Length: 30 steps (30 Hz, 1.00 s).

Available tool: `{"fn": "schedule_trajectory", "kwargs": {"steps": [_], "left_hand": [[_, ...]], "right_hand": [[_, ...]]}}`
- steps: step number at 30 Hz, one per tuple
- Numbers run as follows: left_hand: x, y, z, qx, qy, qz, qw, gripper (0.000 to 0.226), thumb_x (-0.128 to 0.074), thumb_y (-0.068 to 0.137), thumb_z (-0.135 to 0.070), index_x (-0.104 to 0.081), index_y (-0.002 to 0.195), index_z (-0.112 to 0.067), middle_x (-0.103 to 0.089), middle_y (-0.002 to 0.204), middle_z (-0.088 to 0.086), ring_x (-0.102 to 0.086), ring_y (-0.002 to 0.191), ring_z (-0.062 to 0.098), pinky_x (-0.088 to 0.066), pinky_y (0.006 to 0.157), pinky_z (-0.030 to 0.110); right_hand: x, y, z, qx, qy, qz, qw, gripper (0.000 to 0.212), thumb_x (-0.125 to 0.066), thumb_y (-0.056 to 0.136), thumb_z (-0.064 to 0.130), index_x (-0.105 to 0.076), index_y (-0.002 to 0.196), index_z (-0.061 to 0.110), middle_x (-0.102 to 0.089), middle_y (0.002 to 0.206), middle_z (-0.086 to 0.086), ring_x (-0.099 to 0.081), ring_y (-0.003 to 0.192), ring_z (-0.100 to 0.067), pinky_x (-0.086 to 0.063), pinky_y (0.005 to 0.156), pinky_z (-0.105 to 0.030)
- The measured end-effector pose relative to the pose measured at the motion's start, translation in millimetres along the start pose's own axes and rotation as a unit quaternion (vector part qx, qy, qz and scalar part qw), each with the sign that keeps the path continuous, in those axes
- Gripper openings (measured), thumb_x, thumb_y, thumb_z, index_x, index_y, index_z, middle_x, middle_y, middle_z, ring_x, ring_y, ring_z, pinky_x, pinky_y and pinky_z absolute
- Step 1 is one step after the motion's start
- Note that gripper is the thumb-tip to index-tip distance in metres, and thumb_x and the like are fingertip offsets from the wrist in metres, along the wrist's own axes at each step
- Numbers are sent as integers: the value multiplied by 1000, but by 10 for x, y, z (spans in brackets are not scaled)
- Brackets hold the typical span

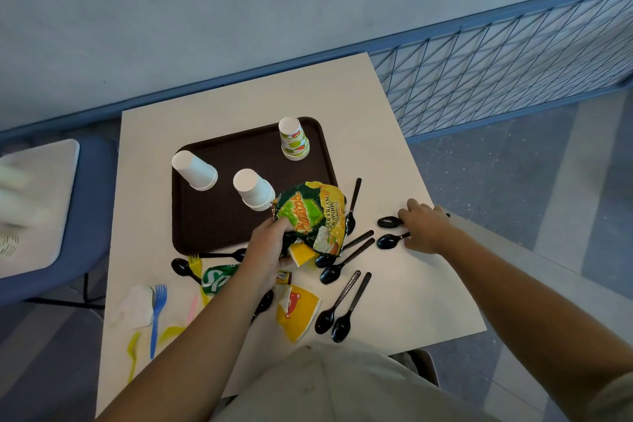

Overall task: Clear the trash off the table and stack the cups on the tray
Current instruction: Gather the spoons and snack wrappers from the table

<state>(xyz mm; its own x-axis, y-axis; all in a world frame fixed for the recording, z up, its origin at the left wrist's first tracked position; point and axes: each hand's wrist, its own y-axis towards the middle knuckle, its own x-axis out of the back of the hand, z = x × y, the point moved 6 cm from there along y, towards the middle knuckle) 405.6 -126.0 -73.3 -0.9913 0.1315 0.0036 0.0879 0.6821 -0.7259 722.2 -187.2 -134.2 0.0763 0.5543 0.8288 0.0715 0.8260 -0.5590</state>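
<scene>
My left hand (265, 252) grips a crumpled green and yellow chip bag (313, 216) together with a yellow wrapper scrap, just off the front right corner of the dark brown tray (212, 216). On the tray stand upside-down cup stacks: two white ones (195, 170) (253, 189) and a printed one (294, 139). My right hand (424, 226) lies over the handles of two black spoons (388, 231) near the table's right edge; whether it grips them I cannot tell. A flattened yellow cup (298, 312) and a green wrapper (215, 277) lie on the white table (394, 154).
Several black spoons (337, 315) are scattered at the front of the table. A blue fork (158, 315), yellow and pink cutlery (133, 353) and a white napkin (135, 307) lie front left. A blue chair (96, 216) stands left. A blue mesh railing (496, 79) runs behind.
</scene>
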Motion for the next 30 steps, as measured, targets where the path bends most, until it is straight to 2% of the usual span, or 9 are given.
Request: {"fn": "schedule_trajectory", "kwargs": {"steps": [5, 9, 12, 15, 19, 21, 25, 30], "left_hand": [[16, -22, 5, 0, -2, -2, 1000, 19, -56, 92, -14, -67, 107, -14, -73, 98, 9, -69, 90, 25, -60, 85, 50], [64, -28, 5, -4, -6, -6, 1000, 17, -55, 92, -14, -67, 104, -14, -71, 95, 9, -69, 88, 26, -60, 75, 45], [95, -36, 27, -5, -13, -15, 1000, 16, -55, 92, -14, -67, 103, -14, -71, 94, 9, -69, 86, 26, -60, 69, 42], [123, -43, 56, -5, -20, -23, 1000, 17, -57, 92, -15, -68, 105, -13, -71, 98, 10, -70, 88, 26, -61, 75, 46], [166, -59, 73, -2, -29, -30, 999, 15, -56, 92, -14, -67, 102, -14, -70, 100, 11, -69, 92, 26, -60, 77, 46], [187, -62, 67, 1, -33, -34, 999, 16, -56, 92, -14, -68, 103, -14, -71, 104, 12, -70, 95, 27, -61, 78, 46], [240, -76, 70, 8, -38, -45, 998, 14, -58, 93, -15, -68, 103, -16, -73, 106, 10, -70, 98, 27, -59, 87, 50], [261, -99, 96, 7, -41, -53, 998, 14, -56, 92, -14, -66, 102, -15, -71, 102, 9, -69, 93, 26, -58, 90, 55]], "right_hand": [[-58, 18, -60, -1, 18, -19, 1000, 29, -59, 86, 30, -60, 113, 22, -48, 108, 0, -50, 103, -23, -45, 85, -37], [108, 43, -97, -10, 65, -66, 996, 9, -52, 92, 29, -50, 95, 21, -57, 99, -1, -49, 97, -22, -39, 77, -34], [302, 89, -2, -4, 86, -88, 992, 11, -44, 99, 26, -50, 102, 17, -59, 89, -4, -54, 83, -25, -38, 72, -36], [426, 206, 203, 45, 91, -96, 990, 10, -43, 100, 25, -45, 107, 18, -61, 83, -4, -57, 78, -28, -36, 72, -35], [450, 435, 466, 97, 73, -104, 987, 36, -48, 97, 21, -51, 132, 27, -71, 100, -4, -64, 96, -28, -43, 84, -38], [428, 531, 555, 101, 48, -105, 988, 41, -48, 98, 20, -50, 138, 30, -72, 108, -4, -64, 102, -28, -43, 90, -40], [342, 642, 639, 100, 16, -106, 989, 39, -50, 99, 20, -52, 136, 32, -72, 110, -3, -64, 106, -29, -44, 94, -43], [333, 637, 659, 113, -35, -141, 983, 26, -50, 102, 20, -60, 124, 29, -69, 98, -1, -62, 97, -25, -47, 88, -41]]}}
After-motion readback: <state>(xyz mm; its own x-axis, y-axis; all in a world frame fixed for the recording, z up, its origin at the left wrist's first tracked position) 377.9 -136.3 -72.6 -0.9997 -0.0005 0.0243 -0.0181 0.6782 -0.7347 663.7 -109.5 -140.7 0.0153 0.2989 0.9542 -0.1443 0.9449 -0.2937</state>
